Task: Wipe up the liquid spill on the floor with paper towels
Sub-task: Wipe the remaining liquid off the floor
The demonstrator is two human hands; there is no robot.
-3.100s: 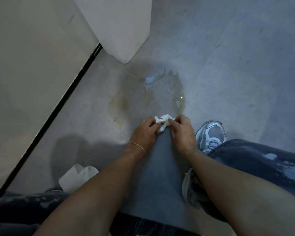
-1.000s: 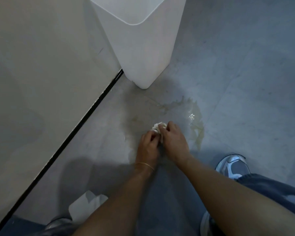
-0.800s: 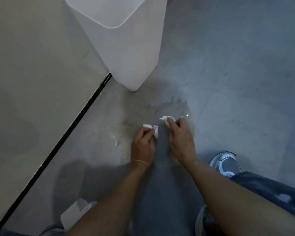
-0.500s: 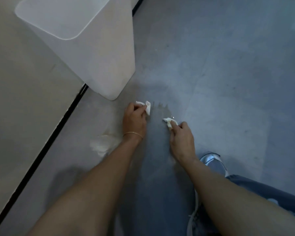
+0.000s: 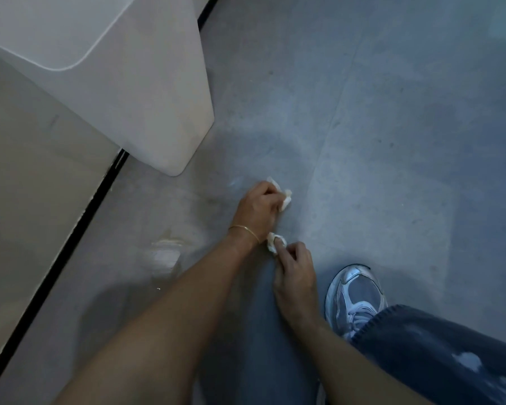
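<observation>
Hands closer now — left hand [image 5: 256,210] grips towel wad [image 5: 284,197], right hand [image 5: 294,271] pinches scrap [image 5: 272,243]; bin [image 5: 146,97] ahead.

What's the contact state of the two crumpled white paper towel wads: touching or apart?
Apart. Head view: left hand holds the far crumpled white paper towel wad, right hand pinches the near wad; grey floor shows between them.

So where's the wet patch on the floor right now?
In the head view the wet patch lies left of centre on the floor, between the left forearm and the black strip at the wall, below the white bin.
</observation>
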